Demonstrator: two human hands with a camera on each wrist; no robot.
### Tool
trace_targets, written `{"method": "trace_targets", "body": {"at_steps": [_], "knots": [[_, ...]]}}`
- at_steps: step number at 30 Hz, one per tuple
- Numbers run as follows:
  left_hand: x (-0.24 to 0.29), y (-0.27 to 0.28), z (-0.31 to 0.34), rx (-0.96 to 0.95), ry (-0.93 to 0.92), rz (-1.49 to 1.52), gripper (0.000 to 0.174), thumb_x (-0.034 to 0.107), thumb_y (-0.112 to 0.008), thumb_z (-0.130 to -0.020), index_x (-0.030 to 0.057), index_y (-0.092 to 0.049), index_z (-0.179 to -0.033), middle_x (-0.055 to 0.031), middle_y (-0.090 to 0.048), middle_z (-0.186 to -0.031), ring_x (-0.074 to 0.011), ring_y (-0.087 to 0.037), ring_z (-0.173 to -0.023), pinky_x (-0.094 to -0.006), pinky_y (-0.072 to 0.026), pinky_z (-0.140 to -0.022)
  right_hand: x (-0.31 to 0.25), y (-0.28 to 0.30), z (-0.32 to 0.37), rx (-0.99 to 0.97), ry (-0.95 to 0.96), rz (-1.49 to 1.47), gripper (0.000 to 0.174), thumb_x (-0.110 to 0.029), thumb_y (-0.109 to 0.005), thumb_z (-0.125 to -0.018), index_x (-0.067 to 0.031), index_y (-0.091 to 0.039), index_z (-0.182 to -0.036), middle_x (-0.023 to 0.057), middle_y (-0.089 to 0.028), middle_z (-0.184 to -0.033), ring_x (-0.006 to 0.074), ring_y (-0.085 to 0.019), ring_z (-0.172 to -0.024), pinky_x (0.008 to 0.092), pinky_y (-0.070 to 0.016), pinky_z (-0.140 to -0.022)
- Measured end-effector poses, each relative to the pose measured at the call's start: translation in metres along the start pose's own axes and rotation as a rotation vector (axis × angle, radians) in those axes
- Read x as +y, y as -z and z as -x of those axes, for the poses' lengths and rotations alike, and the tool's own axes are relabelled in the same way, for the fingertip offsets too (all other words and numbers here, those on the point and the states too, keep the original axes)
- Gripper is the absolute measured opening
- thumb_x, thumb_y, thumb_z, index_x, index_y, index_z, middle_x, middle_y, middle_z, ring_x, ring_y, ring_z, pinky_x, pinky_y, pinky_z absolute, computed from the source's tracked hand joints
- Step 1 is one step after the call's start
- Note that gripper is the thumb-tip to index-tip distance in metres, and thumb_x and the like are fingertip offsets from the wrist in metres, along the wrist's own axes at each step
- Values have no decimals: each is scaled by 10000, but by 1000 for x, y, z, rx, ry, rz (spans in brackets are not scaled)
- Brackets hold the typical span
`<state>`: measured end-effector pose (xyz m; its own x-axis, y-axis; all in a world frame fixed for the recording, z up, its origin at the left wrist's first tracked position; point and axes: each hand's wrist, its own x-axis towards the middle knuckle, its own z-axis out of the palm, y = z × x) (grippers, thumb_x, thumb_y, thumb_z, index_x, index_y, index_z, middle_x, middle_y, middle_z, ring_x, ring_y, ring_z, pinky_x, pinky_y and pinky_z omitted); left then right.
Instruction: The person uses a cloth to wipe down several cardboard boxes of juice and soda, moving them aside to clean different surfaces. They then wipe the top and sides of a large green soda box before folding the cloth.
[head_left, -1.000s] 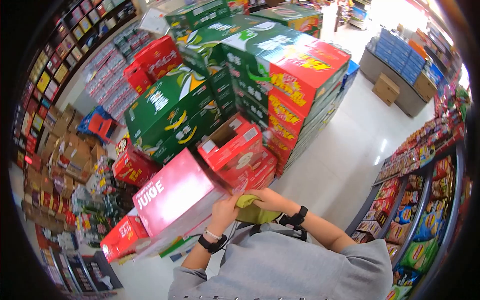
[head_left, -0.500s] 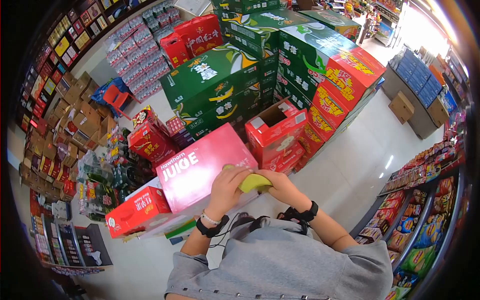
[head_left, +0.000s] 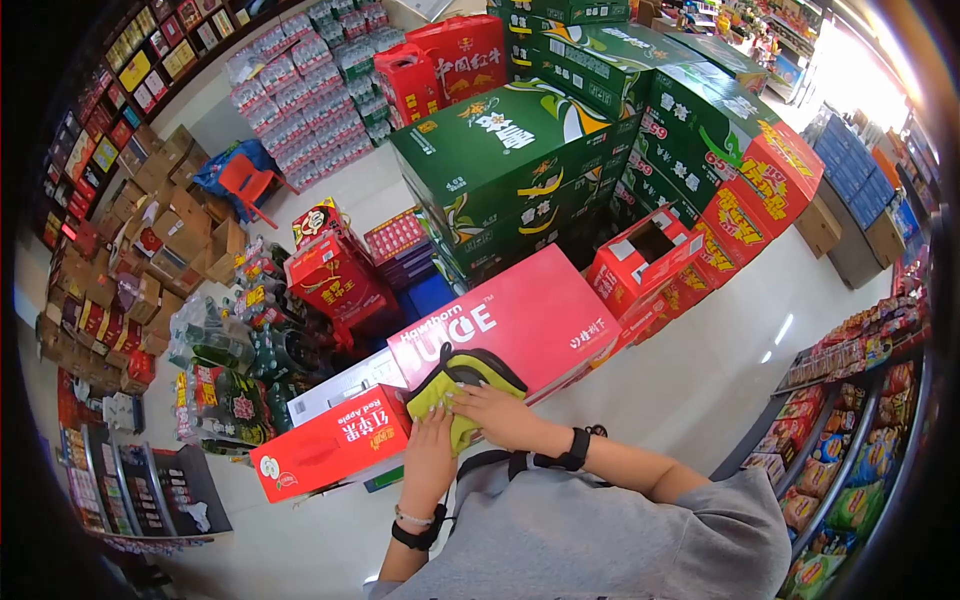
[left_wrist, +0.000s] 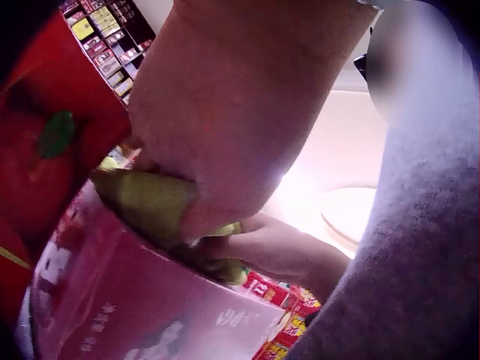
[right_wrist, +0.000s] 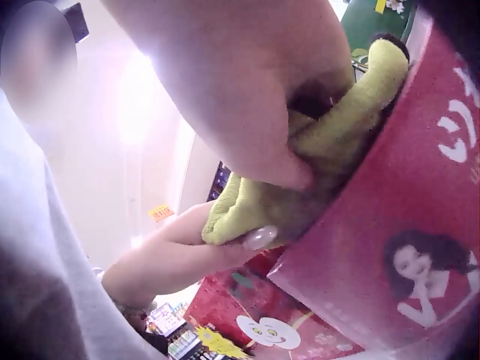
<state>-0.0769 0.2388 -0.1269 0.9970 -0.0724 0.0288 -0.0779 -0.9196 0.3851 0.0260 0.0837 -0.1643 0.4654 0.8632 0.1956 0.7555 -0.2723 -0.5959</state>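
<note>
A yellow-green cloth [head_left: 452, 372] with black edging lies partly spread over the near edge of the pink Hawthorn juice box [head_left: 520, 320]. In the head view my left hand [head_left: 430, 462] holds the cloth's lower left part, and my right hand [head_left: 500, 418] grips it just to the right, fingers across its surface. The right wrist view has the cloth [right_wrist: 330, 142] bunched under my right hand [right_wrist: 247, 97], with my left hand [right_wrist: 180, 255] pinching its lower end. My left hand [left_wrist: 217, 172] hides part of the cloth [left_wrist: 150, 202] in the left wrist view.
A red apple box [head_left: 335, 440] adjoins the pink box at left. Green cartons [head_left: 500, 150] stand beyond, with an open-topped red box [head_left: 640, 265] at right. Bottle packs [head_left: 225, 400] stand on the floor at left; snack shelves [head_left: 850, 440] line the right.
Both hands have moved left along the pink box with the cloth, which was bunched between them and is now spread wider. The head view has shifted, so the boxes appear farther right.
</note>
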Motion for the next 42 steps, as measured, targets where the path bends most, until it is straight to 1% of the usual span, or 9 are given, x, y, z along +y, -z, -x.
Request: {"method": "trace_targets", "body": {"at_steps": [3, 8, 11, 18, 21, 24, 30, 32, 42], "knots": [[-1, -12, -7, 25, 8, -283, 515, 90, -528, -783, -91, -451, -1259, -216, -462, -1330, -299, -405, -1276, -556, -189, -1085, 9, -1, -21, -56, -18, 35, 580, 27, -537, -692, -17, -499, -1269, 125, -463, -1362, 300, -390, -1293, 399, -335, -1054], [-4, -3, -35, 14, 51, -419, 517, 74, -525, -767, -84, -464, -1255, -209, -468, -1329, -302, -409, -1275, -560, -178, -1087, 29, -1, -52, 8, -13, -33, 541, 47, -515, -682, -13, -551, -1218, 140, -490, -1338, 318, -424, -1265, 390, -356, -1039], [-20, -5, -42, 138, 110, -337, 514, 61, -513, -780, -51, -461, -1279, -196, -466, -1339, -289, -412, -1276, -556, -175, -1088, 37, 0, -68, 40, -14, -79, 569, 75, -507, -672, -15, -546, -1233, 149, -495, -1330, 328, -412, -1272, 386, -349, -1048], [-29, -2, -39, 157, 61, -398, 504, 71, -506, -793, -30, -466, -1285, -192, -490, -1314, -283, -433, -1257, -529, -211, -1083, 37, -7, -74, 94, -62, -146, 552, 94, -490, -673, -7, -555, -1211, 157, -510, -1308, 334, -409, -1274, 384, -345, -1051], [-28, 6, -30, 77, 8, -370, 491, 78, -502, -799, -37, -467, -1275, -191, -516, -1280, -282, -460, -1229, -501, -245, -1074, 22, 1, -54, 15, -140, -117, 521, 84, -479, -686, -16, -567, -1190, 170, -547, -1250, 343, -448, -1238, 398, -395, -1008], [-13, 23, -7, -230, -197, -219, 505, 88, -508, -789, -20, -460, -1280, -190, -523, -1267, -284, -475, -1213, -495, -267, -1064, 3, -4, -2, -29, -172, -28, 529, 31, -514, -721, -64, -536, -1241, 150, -574, -1215, 328, -485, -1208, 401, -439, -964], [3, 4, -3, -160, -238, -198, 531, 111, -533, -769, -19, -462, -1278, -202, -482, -1306, -300, -452, -1234, -553, -234, -1064, -16, 22, 19, -33, -255, -68, 498, 34, -495, -717, -46, -562, -1204, 140, -569, -1233, 292, -493, -1207, 380, -442, -948], [6, -1, -13, -62, -147, -246, 532, 110, -532, -767, -35, -459, -1274, -205, -468, -1322, -308, -434, -1251, -578, -220, -1060, -1, 23, 6, 29, -217, -36, 486, 9, -557, -722, -87, -583, -1198, 111, -572, -1237, 266, -482, -1222, 353, -438, -963], [-6, -21, -60, 83, 118, -335, 532, 75, -484, -811, -79, -396, -1312, -231, -431, -1353, -335, -397, -1279, -595, -258, -1032, 52, 1, -70, 168, -164, -142, 488, 78, -493, -699, -39, -600, -1161, 133, -578, -1227, 292, -474, -1225, 355, -395, -1007]]}}
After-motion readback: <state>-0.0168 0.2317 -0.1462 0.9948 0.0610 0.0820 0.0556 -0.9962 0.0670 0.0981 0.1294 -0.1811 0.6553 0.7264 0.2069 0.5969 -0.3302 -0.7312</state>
